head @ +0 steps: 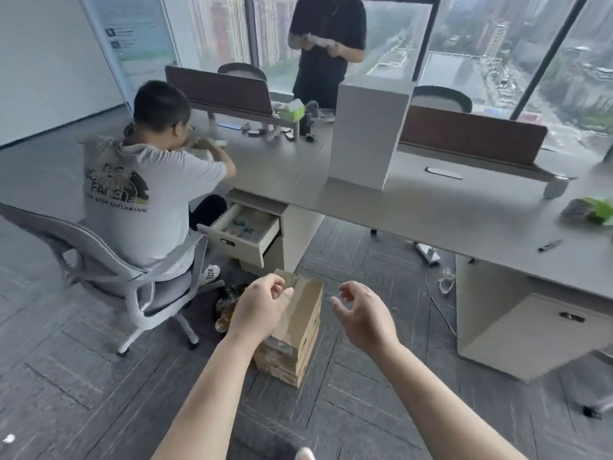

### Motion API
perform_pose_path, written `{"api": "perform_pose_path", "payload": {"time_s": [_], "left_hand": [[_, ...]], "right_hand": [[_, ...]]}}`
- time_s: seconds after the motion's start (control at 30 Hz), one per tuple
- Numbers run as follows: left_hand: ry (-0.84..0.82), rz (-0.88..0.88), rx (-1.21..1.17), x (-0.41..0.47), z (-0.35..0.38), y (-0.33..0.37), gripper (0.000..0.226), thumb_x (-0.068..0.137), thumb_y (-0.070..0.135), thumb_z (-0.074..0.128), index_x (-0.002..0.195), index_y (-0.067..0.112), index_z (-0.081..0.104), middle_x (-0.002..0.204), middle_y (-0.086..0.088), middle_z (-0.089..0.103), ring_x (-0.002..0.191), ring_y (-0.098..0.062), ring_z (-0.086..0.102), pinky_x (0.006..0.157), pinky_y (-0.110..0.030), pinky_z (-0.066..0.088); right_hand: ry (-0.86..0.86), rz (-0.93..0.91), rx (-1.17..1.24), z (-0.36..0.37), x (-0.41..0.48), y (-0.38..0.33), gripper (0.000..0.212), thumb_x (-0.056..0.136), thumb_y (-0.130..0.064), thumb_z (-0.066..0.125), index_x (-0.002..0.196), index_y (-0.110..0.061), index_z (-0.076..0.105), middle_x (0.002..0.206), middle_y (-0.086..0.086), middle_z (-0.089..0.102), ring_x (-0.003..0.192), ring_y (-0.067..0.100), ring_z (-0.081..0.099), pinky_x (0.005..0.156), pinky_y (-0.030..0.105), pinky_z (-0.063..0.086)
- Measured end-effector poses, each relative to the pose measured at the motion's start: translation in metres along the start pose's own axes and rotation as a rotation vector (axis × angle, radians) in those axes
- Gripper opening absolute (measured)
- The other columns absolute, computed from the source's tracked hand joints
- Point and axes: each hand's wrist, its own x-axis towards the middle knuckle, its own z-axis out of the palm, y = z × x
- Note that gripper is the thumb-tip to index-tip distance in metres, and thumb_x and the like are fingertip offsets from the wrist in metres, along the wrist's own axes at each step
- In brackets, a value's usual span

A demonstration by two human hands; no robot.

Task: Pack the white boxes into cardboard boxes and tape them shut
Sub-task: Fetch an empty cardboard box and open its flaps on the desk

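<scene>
Likely the stack (303, 327) of cardboard boxes, standing on the floor, is not very steady. Its upper boxes are sitting slightly out of line, so a push from one side only could be tipping it toward the chair (109, 260) left of it. The left hand (262, 303) is hovering over the stack's top left edge, fingers loosely curled, holding nothing; contact is unclear. The right hand (361, 313) is hanging just right of the stack, relaxed and empty, palm facing inward.

Left hand (262, 303) loosely curled over stacked cardboard boxes (300, 340), right hand (363, 315) spread beside
</scene>
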Motion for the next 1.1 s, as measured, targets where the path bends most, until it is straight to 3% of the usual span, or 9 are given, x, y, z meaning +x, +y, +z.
{"api": "perform_pose_path", "payload": {"time_s": [0.27,0.53,0.67,0.77,1.1], "left_hand": [[0.056,-0.138,-0.021,0.113,0.003,-0.001,0.027,0.096,0.041,0.058,0.113,0.020,0.064,0.100,0.008,0.064,0.091,-0.009,0.060,0.069,-0.021,0.043],[0.126,-0.360,0.014,0.170,0.024,-0.020,0.033,0.096,0.041,0.057,0.121,0.019,0.061,0.107,0.005,0.063,0.095,-0.013,0.059,0.077,-0.027,0.047],[0.197,-0.528,0.009,0.192,0.056,-0.027,0.033,0.095,0.041,0.058,0.121,0.020,0.060,0.109,0.006,0.062,0.097,-0.014,0.060,0.084,-0.034,0.053],[0.276,-0.629,0.019,0.210,0.086,-0.034,0.033,0.095,0.040,0.058,0.121,0.020,0.060,0.113,0.005,0.062,0.098,-0.015,0.060,0.085,-0.036,0.054],[0.329,-0.874,0.019,0.244,0.214,-0.128,0.040,0.096,0.039,0.057,0.132,0.020,0.054,0.131,0.004,0.055,0.113,-0.014,0.056,0.083,-0.029,0.045]], "right_hand": [[-0.121,-0.105,-0.025,0.010,0.144,-0.005,0.038,0.094,-0.043,0.057,0.123,-0.018,0.060,0.118,-0.004,0.064,0.107,0.015,0.059,0.087,0.030,0.048],[-0.304,-0.259,-0.057,0.046,0.253,0.006,0.037,0.095,-0.043,0.055,0.123,-0.020,0.059,0.118,-0.004,0.063,0.107,0.017,0.060,0.085,0.031,0.049],[-0.424,-0.349,-0.068,0.076,0.311,0.028,0.036,0.097,-0.042,0.053,0.127,-0.022,0.058,0.124,-0.004,0.062,0.111,0.016,0.059,0.087,0.029,0.047],[-0.512,-0.414,-0.076,0.104,0.346,0.048,0.035,0.097,-0.041,0.053,0.127,-0.023,0.058,0.125,-0.005,0.061,0.109,0.016,0.059,0.079,0.026,0.044],[-0.717,-0.475,-0.172,0.247,0.418,0.135,0.040,0.096,-0.043,0.051,0.130,-0.023,0.056,0.126,-0.005,0.059,0.104,0.017,0.060,0.079,0.033,0.053]]}}
